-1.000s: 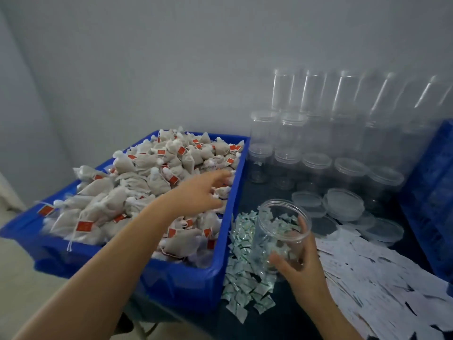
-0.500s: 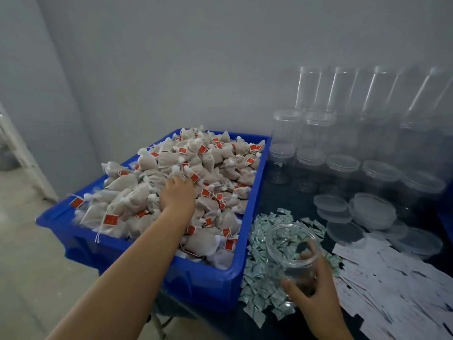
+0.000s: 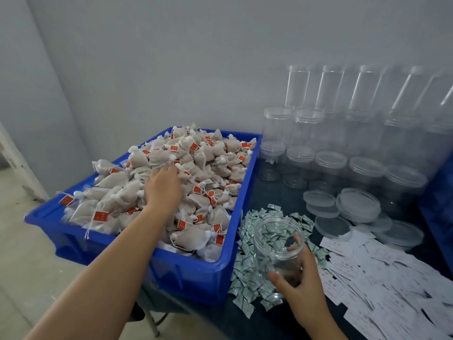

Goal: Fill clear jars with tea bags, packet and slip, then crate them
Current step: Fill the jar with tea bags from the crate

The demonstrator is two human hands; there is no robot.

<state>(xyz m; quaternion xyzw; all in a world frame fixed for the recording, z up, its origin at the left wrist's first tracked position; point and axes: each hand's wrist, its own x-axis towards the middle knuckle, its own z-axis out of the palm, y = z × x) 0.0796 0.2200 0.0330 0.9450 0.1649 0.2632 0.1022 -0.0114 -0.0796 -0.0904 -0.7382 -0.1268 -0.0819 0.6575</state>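
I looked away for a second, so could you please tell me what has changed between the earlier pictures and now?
The left hand moved from the near right side of the blue crate further in, onto the middle of the tea bag pile, fingers now digging among the bags; whether it grips one is hidden. The right hand keeps holding the open empty jar over the packets. Slips, lids and stacked jars look unmoved.

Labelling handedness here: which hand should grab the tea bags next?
Left. The left hand already lies on the tea bags in the blue crate. The right hand holds the open jar upright, ready to receive them.
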